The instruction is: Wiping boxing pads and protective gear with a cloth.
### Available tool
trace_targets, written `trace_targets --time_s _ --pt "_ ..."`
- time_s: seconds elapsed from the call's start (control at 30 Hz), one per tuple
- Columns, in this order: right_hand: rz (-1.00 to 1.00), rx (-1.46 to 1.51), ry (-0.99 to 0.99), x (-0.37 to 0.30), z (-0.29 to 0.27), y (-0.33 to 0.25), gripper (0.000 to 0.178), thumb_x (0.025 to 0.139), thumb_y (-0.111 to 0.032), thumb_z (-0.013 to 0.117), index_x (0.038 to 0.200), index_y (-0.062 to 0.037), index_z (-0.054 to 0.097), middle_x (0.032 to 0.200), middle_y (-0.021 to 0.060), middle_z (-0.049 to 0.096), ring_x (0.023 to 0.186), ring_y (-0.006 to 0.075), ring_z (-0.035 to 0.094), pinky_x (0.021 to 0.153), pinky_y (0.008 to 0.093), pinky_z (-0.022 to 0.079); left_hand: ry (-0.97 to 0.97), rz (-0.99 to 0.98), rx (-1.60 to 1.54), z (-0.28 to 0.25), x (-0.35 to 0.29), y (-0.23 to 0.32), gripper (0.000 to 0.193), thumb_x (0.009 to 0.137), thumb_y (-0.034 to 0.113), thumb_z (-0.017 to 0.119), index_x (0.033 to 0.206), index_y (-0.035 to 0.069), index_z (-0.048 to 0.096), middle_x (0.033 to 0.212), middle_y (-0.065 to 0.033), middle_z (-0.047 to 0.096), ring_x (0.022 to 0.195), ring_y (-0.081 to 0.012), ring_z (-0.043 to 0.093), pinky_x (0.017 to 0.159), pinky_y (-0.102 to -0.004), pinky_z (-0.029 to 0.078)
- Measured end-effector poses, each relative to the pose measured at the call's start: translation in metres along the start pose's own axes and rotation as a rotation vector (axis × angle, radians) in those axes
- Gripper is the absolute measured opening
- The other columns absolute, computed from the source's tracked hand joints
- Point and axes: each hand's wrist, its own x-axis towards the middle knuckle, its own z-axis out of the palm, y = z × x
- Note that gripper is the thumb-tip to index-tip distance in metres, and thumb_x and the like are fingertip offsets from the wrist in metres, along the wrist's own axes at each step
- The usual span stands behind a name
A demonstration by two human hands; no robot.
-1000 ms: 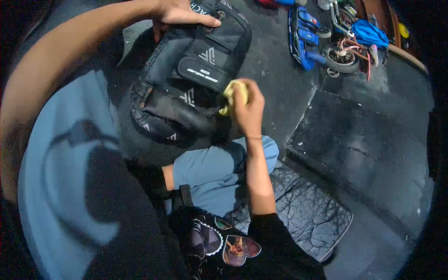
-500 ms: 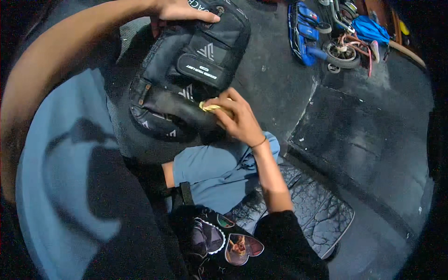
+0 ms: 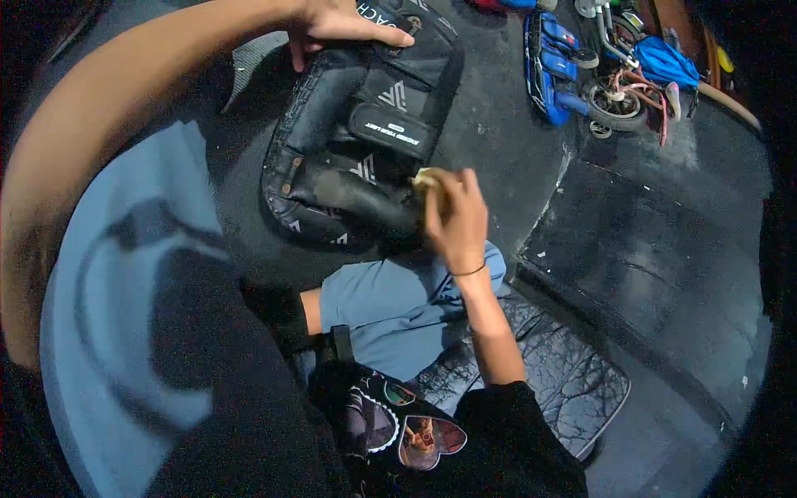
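Note:
A black kick pad [image 3: 324,100] with white markings and thick straps rests at a tilt in front of my knees. My left hand [image 3: 336,23] grips its far end, thumb stretched across the face and fingers bent over the left edge. A padded cylindrical grip [image 3: 357,197], with a dull greyish patch, crosses the near part of the pad. Pinched in my right hand [image 3: 459,220] is a small yellow cloth [image 3: 427,177], by the pad's right edge near the end of that grip. The right fingers are slightly blurred, and most of the cloth is hidden in them.
On the dark mat floor [image 3: 631,241], a blue pad [image 3: 548,70] stands at the far right beside a small pink bicycle [image 3: 618,100] and a blue bag [image 3: 667,62]. A black cushioned seat [image 3: 573,373] lies under my right arm. My blue-trousered legs [image 3: 374,295] border the pad.
My right hand has moved the cloth rightward from the padded grip to the pad's right edge. Pad and left hand have shifted slightly right in the picture, the view shifting a little too.

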Motion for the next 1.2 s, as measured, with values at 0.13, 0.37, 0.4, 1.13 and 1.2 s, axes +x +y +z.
trace_targets --time_s 0.13,0.37,0.4,1.13,1.2 --pt "0.02 0.153 0.025 0.008 -0.025 0.048 0.017 0.089 -0.005 0.064 0.105 -0.0015 0.071 0.092 0.0142 0.063 0.082 0.0272 0.064 0.075 0.0332 0.051 0.036 0.053 -0.021 -0.005 -0.003 0.004 0.092 0.076 0.085 0.053 0.12 0.007 0.069 0.11 -0.019 0.063 0.092 -0.0291 0.063 0.075 -0.0434 0.056" --pt "-0.079 0.367 -0.183 0.016 0.003 0.028 0.017 0.088 -0.01 0.065 0.101 -0.0005 0.071 0.09 0.0135 0.062 0.083 0.0261 0.063 0.078 0.0324 0.048 0.05 0.138 -0.053 -0.004 -0.002 0.002 0.092 0.075 0.086 0.053 0.119 0.006 0.069 0.106 -0.0182 0.063 0.087 -0.0282 0.063 0.072 -0.0434 0.056" --pt "-0.097 0.297 -0.15 0.019 0.003 0.035 0.017 0.088 -0.01 0.065 0.103 -0.0011 0.07 0.09 0.0146 0.063 0.084 0.0278 0.063 0.077 0.0339 0.049 0.051 0.141 -0.055 -0.006 -0.004 0.0 0.093 0.075 0.086 0.053 0.119 0.006 0.069 0.105 -0.0181 0.063 0.087 -0.0281 0.063 0.071 -0.0434 0.056" --pt "0.035 0.48 0.094 0.065 0.018 0.042 0.028 0.094 -0.019 0.067 0.111 0.0034 0.068 0.096 0.0094 0.072 0.088 0.013 0.064 0.08 0.0289 0.051 0.074 0.214 -0.066 -0.004 0.002 0.001 0.094 0.075 0.087 0.052 0.11 0.001 0.07 0.088 -0.0133 0.058 0.071 -0.0243 0.058 0.061 -0.0415 0.056" --pt "0.097 0.438 0.01 0.029 0.01 0.032 0.027 0.095 -0.017 0.067 0.113 0.0026 0.067 0.098 0.0084 0.071 0.091 0.0129 0.064 0.081 0.0282 0.051 0.082 0.238 -0.076 0.0 0.006 0.003 0.094 0.075 0.087 0.052 0.11 0.001 0.07 0.088 -0.0133 0.058 0.071 -0.0243 0.058 0.061 -0.0415 0.056"
